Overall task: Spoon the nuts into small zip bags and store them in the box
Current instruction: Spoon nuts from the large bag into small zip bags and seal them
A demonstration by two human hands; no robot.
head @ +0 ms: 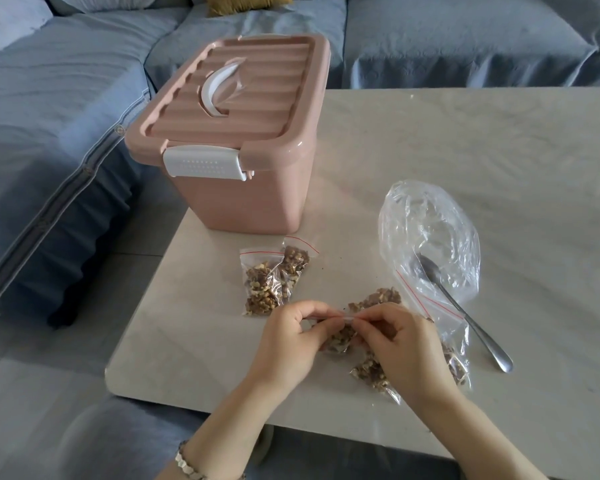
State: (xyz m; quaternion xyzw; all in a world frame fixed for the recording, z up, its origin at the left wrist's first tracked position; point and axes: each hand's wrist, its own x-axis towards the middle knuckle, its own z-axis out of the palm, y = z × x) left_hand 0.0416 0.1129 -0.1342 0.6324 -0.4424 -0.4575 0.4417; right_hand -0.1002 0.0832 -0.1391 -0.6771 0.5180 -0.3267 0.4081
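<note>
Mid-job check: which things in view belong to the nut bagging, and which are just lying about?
Part of the job:
- small zip bag, pinched at its top by left hand and right hand
- two filled bags by the box
- further filled bags near the right hand
- spoon
- large clear bag
- pink box, lid on

Just lying about:
- blue sofa
- yellow cushion
</note>
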